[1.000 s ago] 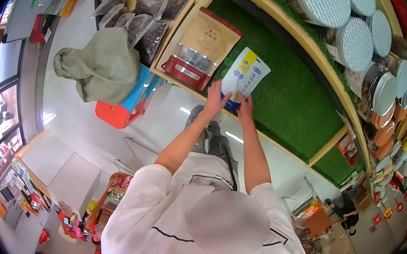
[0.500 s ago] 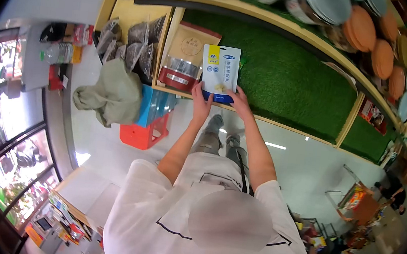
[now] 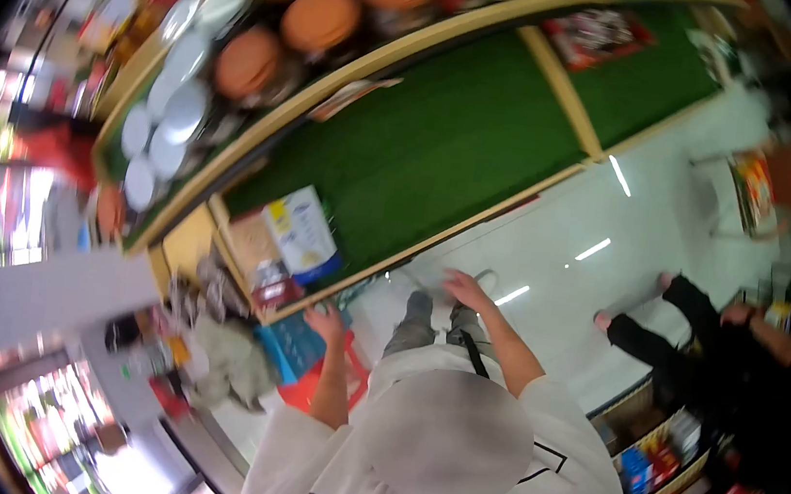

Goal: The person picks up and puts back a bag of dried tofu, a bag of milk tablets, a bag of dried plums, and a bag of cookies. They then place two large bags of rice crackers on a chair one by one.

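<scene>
My left hand (image 3: pixel 326 323) is just below the shelf's front edge, fingers apart, with nothing visible in it. Out to the right, over the floor, my right hand (image 3: pixel 468 291) is empty too, its fingers slightly smeared by motion. A white pouch (image 3: pixel 302 227) with a yellow patch and a blue bottom lies on the green turf-covered shelf (image 3: pixel 444 165), at its left end. Partly under it is a brown and red pouch (image 3: pixel 276 289). Neither hand touches these pouches.
Jars with orange lids (image 3: pixel 320 19) and white lids (image 3: pixel 185 111) stand on the upper shelf. Beside the left hand are a blue box (image 3: pixel 292 345), a red stool (image 3: pixel 349 378) and a grey-green cloth (image 3: pixel 232 355). Another person's dark-trousered legs (image 3: pixel 643 342) are at right.
Both hands have let go of the white pouch and drawn back from it, the right one farther to the right. The view has turned, and another person's legs now show at right.
</scene>
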A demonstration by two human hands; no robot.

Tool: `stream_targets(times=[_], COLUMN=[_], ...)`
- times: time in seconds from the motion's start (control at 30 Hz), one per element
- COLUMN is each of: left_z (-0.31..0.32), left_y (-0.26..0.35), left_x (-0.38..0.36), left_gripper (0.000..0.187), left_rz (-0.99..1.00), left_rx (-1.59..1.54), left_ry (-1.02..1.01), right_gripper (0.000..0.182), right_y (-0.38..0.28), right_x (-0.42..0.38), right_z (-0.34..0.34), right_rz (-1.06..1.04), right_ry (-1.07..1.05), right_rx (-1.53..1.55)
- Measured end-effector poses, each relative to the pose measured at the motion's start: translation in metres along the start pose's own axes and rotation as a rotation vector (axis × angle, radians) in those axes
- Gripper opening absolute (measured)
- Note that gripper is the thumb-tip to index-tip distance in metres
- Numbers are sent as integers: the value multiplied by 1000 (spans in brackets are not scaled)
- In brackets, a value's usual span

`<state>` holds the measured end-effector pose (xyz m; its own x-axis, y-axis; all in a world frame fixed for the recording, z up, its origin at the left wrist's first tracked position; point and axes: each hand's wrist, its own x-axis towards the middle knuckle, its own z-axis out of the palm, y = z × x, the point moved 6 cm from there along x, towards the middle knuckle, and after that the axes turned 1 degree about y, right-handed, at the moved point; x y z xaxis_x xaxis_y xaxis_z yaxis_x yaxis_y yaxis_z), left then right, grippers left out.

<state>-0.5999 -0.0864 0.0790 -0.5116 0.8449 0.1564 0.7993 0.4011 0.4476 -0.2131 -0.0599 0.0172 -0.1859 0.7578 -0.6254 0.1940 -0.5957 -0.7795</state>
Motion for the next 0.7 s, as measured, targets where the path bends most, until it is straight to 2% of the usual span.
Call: stream_targets(times=[0.03, 0.07, 0.1, 0.13, 0.17, 0.2, 0.3, 0.4, 0.43, 0.53, 0.6, 0.7], left_z=[14, 18, 34, 54, 73, 92, 164, 183, 186, 208, 225, 249], left_y=[-9, -2, -6, -8, 3, 12, 53, 153, 198, 299, 364, 438], left_x=[-23, -44, -64, -79, -92, -106, -116, -104, -106, -112, -124, -155], left_gripper=[53, 56, 58, 60, 59, 59, 51, 46, 45, 43, 43, 42], left_rz=[-137, -249, -231, -214, -172, -131, 258, 328, 492, 521, 591, 627], left_rx=[52, 56, 147, 249, 331, 419, 341, 334, 290, 89, 63, -9], left_ry=[-114, -197, -361, -518, -709, -896, -1170, -1049, -1004, -1083, -1127, -1219], right_gripper=[45, 44, 41, 41, 47, 51, 52, 50, 49, 44, 41, 39], right_y=[54, 93, 144, 259, 263, 252, 250, 261, 265, 271, 263, 240], right_x=[-15, -50, -80, -82, -144, -196, -292, -348, -357, -363, -348, -316], right_z=[-41, -87, -129, -168, -199, -222, -260, -266, -259, -223, -193, -165], right_rz=[19, 104, 144, -201, 365, 536, 451, 480, 471, 322, 222, 224], right_ry=[126, 243, 347, 378, 481, 619, 763, 899, 934, 1056, 1128, 1025], right_rx=[-98, 51, 3, -363, 449, 469, 561, 611, 661, 823, 1008, 1068])
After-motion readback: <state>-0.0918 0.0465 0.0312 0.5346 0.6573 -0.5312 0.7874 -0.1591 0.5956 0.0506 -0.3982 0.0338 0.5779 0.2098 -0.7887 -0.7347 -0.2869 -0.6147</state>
